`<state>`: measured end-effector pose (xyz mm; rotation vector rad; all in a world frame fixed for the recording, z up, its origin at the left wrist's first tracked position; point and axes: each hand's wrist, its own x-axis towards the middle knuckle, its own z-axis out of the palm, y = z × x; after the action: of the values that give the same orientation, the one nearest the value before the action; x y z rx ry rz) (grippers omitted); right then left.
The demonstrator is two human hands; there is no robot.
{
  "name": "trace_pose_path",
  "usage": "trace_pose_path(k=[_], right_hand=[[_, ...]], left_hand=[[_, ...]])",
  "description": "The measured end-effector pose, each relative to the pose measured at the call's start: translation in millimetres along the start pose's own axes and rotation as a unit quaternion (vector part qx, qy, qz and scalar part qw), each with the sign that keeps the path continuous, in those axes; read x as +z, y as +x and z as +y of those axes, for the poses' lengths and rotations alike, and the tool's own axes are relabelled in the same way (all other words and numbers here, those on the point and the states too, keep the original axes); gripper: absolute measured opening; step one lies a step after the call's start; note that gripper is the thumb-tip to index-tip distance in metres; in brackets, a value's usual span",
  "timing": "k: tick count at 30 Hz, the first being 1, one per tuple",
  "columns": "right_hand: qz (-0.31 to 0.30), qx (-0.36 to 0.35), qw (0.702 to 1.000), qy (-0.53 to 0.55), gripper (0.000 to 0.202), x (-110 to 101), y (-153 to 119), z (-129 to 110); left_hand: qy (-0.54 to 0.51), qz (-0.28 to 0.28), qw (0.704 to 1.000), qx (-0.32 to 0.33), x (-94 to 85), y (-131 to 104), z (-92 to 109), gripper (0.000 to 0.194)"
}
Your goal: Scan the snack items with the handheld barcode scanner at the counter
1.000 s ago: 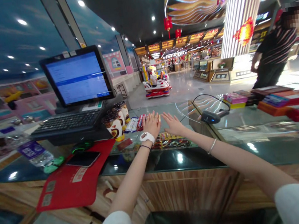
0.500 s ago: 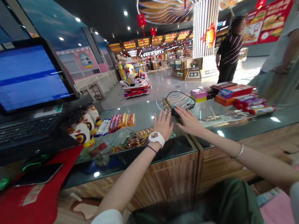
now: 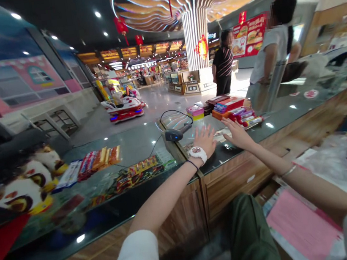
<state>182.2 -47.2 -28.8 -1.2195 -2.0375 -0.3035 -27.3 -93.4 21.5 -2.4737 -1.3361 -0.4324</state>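
My left hand (image 3: pixel 204 141), with a white watch (image 3: pixel 198 154) on its wrist, is spread over the glass counter (image 3: pixel 135 130) and holds nothing. Just left of it lies a dark barcode scanner (image 3: pixel 173 135) with a small blue light and a looped black cable. My right hand (image 3: pixel 237 135) is also empty, its fingers apart, close to the near side of the stacked candy packs (image 3: pixel 244 114). Whether either palm touches the glass I cannot tell. Behind the hands sit a pink and yellow box (image 3: pixel 195 112) and a flat red box (image 3: pixel 233 104).
At left are a row of snack bars (image 3: pixel 96 161), patterned cups (image 3: pixel 33 182) and a red sheet (image 3: pixel 6 243). Packets (image 3: pixel 140 170) show under the glass. Two people stand beyond the counter at right. A pink sheet (image 3: pixel 302 224) and plastic bags (image 3: pixel 331 160) lie low at right.
The view has turned right. Both hands have moved right along the counter, away from the scanner and toward the candy packs, with fingers still spread.
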Motion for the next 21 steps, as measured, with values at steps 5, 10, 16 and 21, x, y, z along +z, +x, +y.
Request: trace_pose_path(k=[5, 10, 16, 21], right_hand=[[0.045, 0.013, 0.999, -0.015, 0.049, -20.8, -13.4, 58.7], [0.087, 0.05, 0.994, -0.042, 0.039, -34.5, -23.1, 104.0], [0.048, 0.112, 0.991, -0.056, 0.053, -36.5, -25.2, 137.0], [0.015, 0.18, 0.982, -0.056, 0.061, -32.2, -21.0, 143.9]], left_hand=[[-0.012, 0.001, 0.999, 0.053, 21.1, 39.9, 35.3, 0.052], [-0.03, 0.015, 0.997, 0.067, 40.7, 80.0, 60.9, 0.05], [-0.046, 0.012, 0.997, 0.063, 57.1, 117.7, 81.5, 0.049], [-0.061, 0.002, 0.995, 0.074, 68.3, 140.7, 90.8, 0.049]])
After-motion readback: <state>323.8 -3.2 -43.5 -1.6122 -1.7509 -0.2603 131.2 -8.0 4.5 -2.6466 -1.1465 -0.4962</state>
